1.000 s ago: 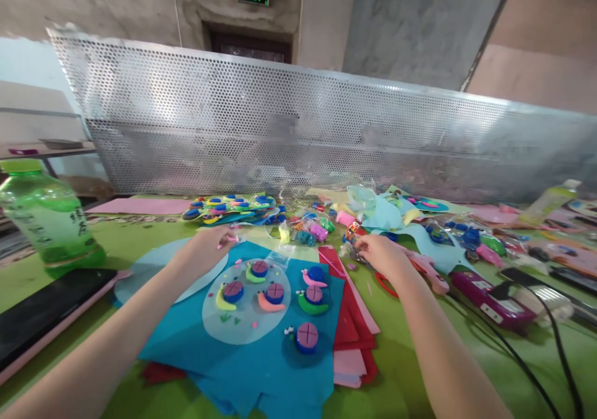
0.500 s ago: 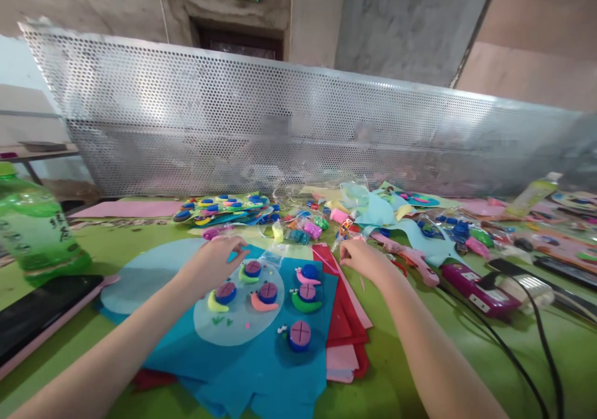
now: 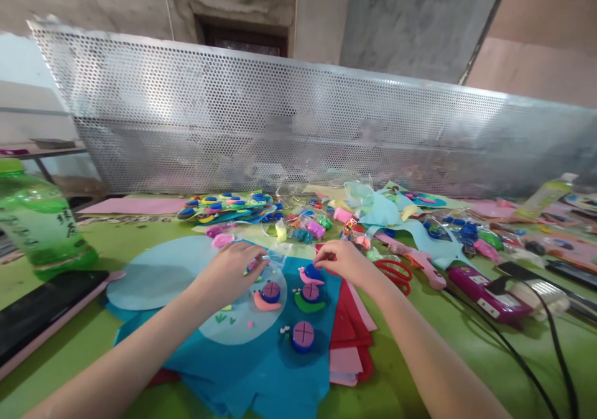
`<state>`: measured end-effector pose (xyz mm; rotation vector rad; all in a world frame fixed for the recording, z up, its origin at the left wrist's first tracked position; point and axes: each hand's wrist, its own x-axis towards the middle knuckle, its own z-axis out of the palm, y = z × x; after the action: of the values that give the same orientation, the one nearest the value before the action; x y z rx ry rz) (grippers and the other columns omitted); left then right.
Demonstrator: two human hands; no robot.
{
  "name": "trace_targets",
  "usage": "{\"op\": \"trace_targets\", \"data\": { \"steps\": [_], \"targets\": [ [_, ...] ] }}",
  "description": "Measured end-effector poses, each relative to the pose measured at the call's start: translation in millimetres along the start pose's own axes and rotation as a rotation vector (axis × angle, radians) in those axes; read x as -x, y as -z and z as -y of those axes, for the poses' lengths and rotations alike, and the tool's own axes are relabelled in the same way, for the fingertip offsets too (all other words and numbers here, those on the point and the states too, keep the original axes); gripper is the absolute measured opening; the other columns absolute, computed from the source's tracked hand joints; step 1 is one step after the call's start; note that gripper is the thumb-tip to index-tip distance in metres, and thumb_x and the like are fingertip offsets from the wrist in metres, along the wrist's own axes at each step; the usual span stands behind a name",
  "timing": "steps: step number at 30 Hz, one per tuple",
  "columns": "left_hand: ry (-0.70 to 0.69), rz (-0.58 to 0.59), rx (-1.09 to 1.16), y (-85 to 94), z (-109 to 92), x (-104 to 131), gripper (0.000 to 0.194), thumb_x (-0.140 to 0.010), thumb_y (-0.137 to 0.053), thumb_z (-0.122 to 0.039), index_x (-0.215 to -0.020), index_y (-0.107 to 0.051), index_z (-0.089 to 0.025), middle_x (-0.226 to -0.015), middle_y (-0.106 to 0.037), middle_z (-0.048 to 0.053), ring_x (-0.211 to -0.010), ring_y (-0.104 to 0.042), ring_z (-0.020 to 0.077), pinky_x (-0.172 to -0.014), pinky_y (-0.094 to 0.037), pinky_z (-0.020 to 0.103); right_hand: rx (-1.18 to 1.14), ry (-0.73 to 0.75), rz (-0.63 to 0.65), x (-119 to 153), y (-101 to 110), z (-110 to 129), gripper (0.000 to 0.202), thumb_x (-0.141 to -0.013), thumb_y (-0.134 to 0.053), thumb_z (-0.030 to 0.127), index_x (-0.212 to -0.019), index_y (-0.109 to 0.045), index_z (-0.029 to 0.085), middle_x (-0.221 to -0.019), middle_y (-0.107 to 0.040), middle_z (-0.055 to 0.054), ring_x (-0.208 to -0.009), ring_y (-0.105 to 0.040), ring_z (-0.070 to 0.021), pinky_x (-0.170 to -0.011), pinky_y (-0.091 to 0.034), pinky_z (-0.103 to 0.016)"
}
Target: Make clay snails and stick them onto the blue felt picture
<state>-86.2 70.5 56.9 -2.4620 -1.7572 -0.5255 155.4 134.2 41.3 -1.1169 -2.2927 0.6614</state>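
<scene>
My left hand (image 3: 233,273) hovers with curved, parted fingers over a pale blue paper oval (image 3: 209,329), partly hiding a small clay snail (image 3: 255,266). My right hand (image 3: 342,260) is pinched at the blue shell of a pink snail (image 3: 311,276); anything between its fingertips is too small to make out. Just below stands a green snail with a purple-topped shell (image 3: 310,294). A coral snail (image 3: 269,296) lies on the oval. Nearer me, a blue cap with a crossed purple top (image 3: 303,336) has small eyes beside it. All rest on blue sheets (image 3: 261,375).
A green bottle (image 3: 46,220) and black phone (image 3: 46,301) lie left. Red scissors (image 3: 396,275), a pink glue gun (image 3: 415,258), a purple power box (image 3: 485,294) and cables are right. Clay packets and decorated discs (image 3: 228,206) sit behind; red sheets (image 3: 342,319) poke out.
My right hand has moved left to the pink snail's shell. My left hand has shifted right and now covers more of the upper snail and the yellow one. The view has turned slightly.
</scene>
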Motion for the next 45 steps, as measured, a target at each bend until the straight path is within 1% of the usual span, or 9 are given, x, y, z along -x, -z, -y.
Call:
{"op": "trace_targets", "data": {
  "steps": [6, 11, 16, 20, 26, 33, 36, 41, 45],
  "targets": [
    [-0.044, -0.015, 0.012, 0.9, -2.3, 1.3, 0.031, -0.088, -0.036, -0.032, -0.094, -0.062, -0.017, -0.095, -0.067, 0.010, -0.093, -0.059, 0.0252, -0.082, -0.043, 0.039, -0.053, -0.030, 0.026, -3.7, -9.0, -9.8, 0.035, -0.071, -0.064, 0.022, -0.106, -0.062, 0.016, -0.075, -0.065, -0.002, -0.066, -0.058, -0.0141, -0.060, -0.043, -0.023],
    [-0.046, -0.010, 0.004, 3.5, -4.8, 1.8, 0.030, -0.088, -0.036, -0.031, -0.094, -0.062, -0.017, -0.096, -0.066, 0.010, -0.092, -0.059, 0.0249, -0.082, -0.043, 0.040, 0.019, -0.047, 0.038, -2.7, -4.7, -5.4, 0.028, -0.070, -0.066, 0.029, -0.094, -0.068, 0.014, -0.086, -0.065, -0.008, -0.079, -0.057, -0.0205, -0.070, -0.042, -0.030],
    [-0.057, -0.017, -0.001, 4.4, -5.0, 1.6, 0.029, -0.088, -0.036, -0.032, -0.094, -0.061, -0.017, -0.094, -0.066, 0.009, -0.091, -0.059, 0.0244, -0.081, -0.043, 0.039, 0.011, -0.026, 0.119, 0.8, 1.2, -0.3, 0.016, -0.073, -0.063, 0.028, -0.082, -0.071, 0.017, -0.086, -0.065, -0.007, -0.084, -0.058, -0.0215, -0.074, -0.041, -0.031],
    [-0.068, -0.032, -0.003, 5.0, -4.7, 2.0, 0.028, -0.089, -0.036, -0.030, -0.092, -0.060, -0.018, -0.093, -0.066, 0.009, -0.091, -0.058, 0.0240, -0.082, -0.042, 0.039, -0.063, -0.073, 0.132, 3.8, 2.2, 1.0, 0.021, -0.071, -0.065, 0.031, -0.086, -0.066, 0.017, -0.086, -0.065, -0.006, -0.081, -0.059, -0.0204, -0.070, -0.044, -0.031],
    [-0.015, -0.087, 0.122, 1.7, -5.9, 3.4, 0.025, -0.086, -0.041, -0.033, -0.099, -0.057, -0.019, -0.100, -0.065, 0.008, -0.096, -0.057, 0.0243, -0.086, -0.042, 0.041, -0.285, -0.109, 0.127, 4.3, -0.5, 4.6, 0.034, -0.067, -0.068, 0.022, -0.098, -0.057, 0.015, -0.086, -0.062, -0.005, -0.080, -0.062, -0.0165, -0.069, -0.050, -0.029],
    [0.056, -0.168, 0.399, 5.3, -12.6, 5.9, 0.038, -0.080, -0.052, -0.033, -0.116, -0.045, -0.022, -0.110, -0.060, 0.005, -0.106, -0.053, 0.0209, -0.089, -0.043, 0.037, -0.476, -0.076, -0.053, 4.6, 8.4, 20.6, 0.035, -0.067, -0.067, 0.028, -0.099, -0.056, 0.017, -0.086, -0.059, -0.004, -0.079, -0.059, -0.0147, -0.072, -0.050, -0.030],
    [0.063, -0.119, 0.665, 4.9, -17.7, 7.9, 0.050, -0.077, -0.057, -0.034, -0.122, -0.038, -0.023, -0.115, -0.056, 0.008, -0.111, -0.050, 0.0209, -0.089, -0.043, 0.037, -0.667, -0.043, -0.096, 9.6, 11.0, 33.1, 0.045, -0.064, -0.070, 0.028, -0.105, -0.053, 0.018, -0.086, -0.057, -0.002, -0.077, -0.057, -0.0131, -0.069, -0.049, -0.027],
    [0.044, 0.065, 1.178, 0.1, -30.6, 14.1, 0.069, -0.072, -0.064, -0.030, -0.130, -0.027, -0.026, -0.115, -0.055, 0.008, -0.107, -0.051, 0.0214, -0.090, -0.043, 0.039, -0.940, 0.015, 0.003, 19.7, 5.4, 50.0, 0.060, -0.064, -0.073, 0.022, -0.117, -0.043, 0.023, -0.085, -0.059, -0.001, -0.074, -0.058, -0.0122, -0.064, -0.048, -0.025],
    [0.080, 0.075, 1.370, -0.8, -39.2, 17.3, 0.068, -0.070, -0.068, -0.027, -0.128, -0.032, -0.027, -0.101, -0.057, 0.005, -0.095, -0.053, 0.0202, -0.076, -0.050, 0.034, -0.962, 0.044, 0.026, 23.2, -1.3, 54.8, 0.064, -0.066, -0.071, 0.019, -0.120, -0.037, 0.026, -0.086, -0.058, 0.000, -0.076, -0.059, -0.0131, -0.060, -0.047, -0.023]
  ]
}}
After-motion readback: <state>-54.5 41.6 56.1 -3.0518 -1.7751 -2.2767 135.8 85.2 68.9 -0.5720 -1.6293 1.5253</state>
